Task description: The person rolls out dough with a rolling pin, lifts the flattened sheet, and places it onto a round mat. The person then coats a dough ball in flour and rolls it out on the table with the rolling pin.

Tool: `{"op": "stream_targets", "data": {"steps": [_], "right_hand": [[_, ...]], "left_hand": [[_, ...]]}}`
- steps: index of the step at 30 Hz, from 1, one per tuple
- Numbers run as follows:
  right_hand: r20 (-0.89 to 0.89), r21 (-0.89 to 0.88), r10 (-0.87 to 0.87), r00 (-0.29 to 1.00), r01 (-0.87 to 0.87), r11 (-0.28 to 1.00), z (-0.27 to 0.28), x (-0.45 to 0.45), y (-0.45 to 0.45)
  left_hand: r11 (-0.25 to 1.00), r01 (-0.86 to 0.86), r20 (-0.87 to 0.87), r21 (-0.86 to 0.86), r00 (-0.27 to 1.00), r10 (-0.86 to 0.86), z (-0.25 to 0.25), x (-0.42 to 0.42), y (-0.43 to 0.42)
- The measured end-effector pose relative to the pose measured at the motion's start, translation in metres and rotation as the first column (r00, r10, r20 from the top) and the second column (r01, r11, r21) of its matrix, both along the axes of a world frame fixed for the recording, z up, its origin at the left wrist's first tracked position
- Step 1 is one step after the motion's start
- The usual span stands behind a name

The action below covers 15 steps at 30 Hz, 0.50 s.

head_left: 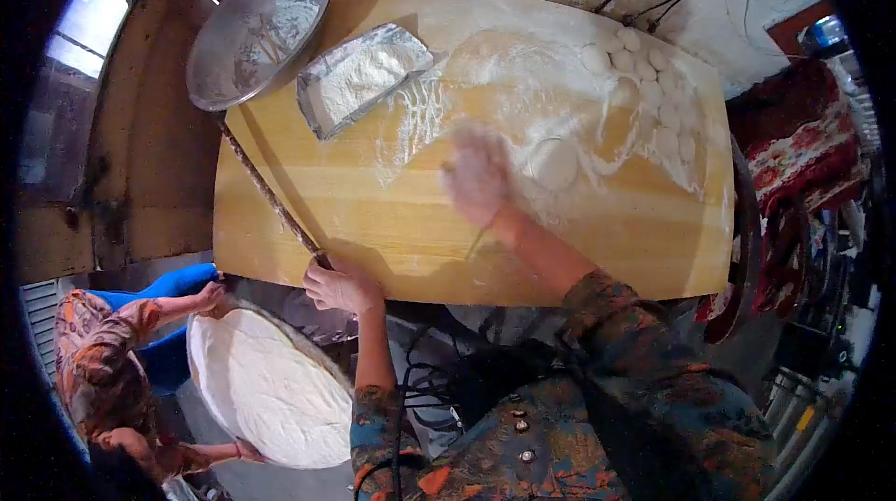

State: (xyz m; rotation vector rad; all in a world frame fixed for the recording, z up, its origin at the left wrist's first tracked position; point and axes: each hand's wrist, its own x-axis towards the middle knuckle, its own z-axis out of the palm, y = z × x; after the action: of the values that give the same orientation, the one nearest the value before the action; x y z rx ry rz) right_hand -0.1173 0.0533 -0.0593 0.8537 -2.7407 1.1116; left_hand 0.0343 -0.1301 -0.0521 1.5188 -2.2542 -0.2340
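Observation:
My left hand point(343, 286) is closed round the lower end of a long thin stick point(271, 191) at the front edge of the wooden board point(373, 230). Over the middle of the board, my right hand point(479, 174) is smeared by motion, and its fingers cannot be made out. Just right of it lies a flattened round of dough point(553, 163). Several small dough rounds point(667, 115) sit in white flour at the board's right end. A foil-lined tray of flour point(366, 79) stands at the back left.
A large metal bowl point(259, 34) rests at the back left corner. Below left, another person point(107, 352) holds a wide round tray with a white sheet of dough point(271, 389). Dark red cloth point(793, 146) hangs at the right. A wall runs behind the board.

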Motion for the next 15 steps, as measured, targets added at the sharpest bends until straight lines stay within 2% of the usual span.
{"op": "stream_targets", "data": {"steps": [1,2,3,4,6,9,11,13,15], "right_hand": [[-0.188,0.29,-0.068,0.98,0.122,0.949,0.024,0.0,0.001],[-0.382,0.523,-0.071,0.922,0.279,0.805,0.039,-0.001,0.0],[-0.332,0.388,0.082,0.94,0.057,0.92,0.03,0.009,-0.014],[-0.305,0.226,0.234,0.923,-0.168,0.959,0.021,0.024,-0.039],[-0.177,0.244,0.368,0.913,-0.321,0.915,0.05,0.026,-0.084],[-0.19,0.134,0.076,0.979,-0.051,0.99,0.027,-0.036,-0.098],[-0.167,0.08,0.036,0.985,-0.023,0.997,0.013,-0.072,-0.058],[0.022,0.235,-0.2,0.98,0.189,0.953,0.024,-0.095,-0.011],[-0.207,0.376,-0.325,0.923,0.382,0.845,0.032,-0.096,0.022]], "left_hand": [[1.0,-0.005,0.012,-0.001,1.0,0.005,0.003,0.001,0.003],[1.0,-0.014,0.023,-0.004,1.0,0.014,0.006,0.001,0.005],[1.0,-0.017,0.026,0.007,1.0,0.017,0.011,0.002,0.008],[1.0,-0.013,0.031,0.015,0.999,0.013,0.018,0.002,0.01],[1.0,0.007,0.021,0.001,1.0,-0.007,0.02,-0.005,0.005],[1.0,0.001,0.041,-0.011,0.999,-0.001,0.015,0.006,0.009],[0.999,0.007,0.047,-0.034,0.999,-0.005,0.016,0.003,0.006],[1.0,-0.009,0.033,-0.007,0.999,0.009,0.014,0.004,0.003],[1.0,-0.006,0.021,0.0,1.0,0.006,0.013,0.001,0.005]]}}
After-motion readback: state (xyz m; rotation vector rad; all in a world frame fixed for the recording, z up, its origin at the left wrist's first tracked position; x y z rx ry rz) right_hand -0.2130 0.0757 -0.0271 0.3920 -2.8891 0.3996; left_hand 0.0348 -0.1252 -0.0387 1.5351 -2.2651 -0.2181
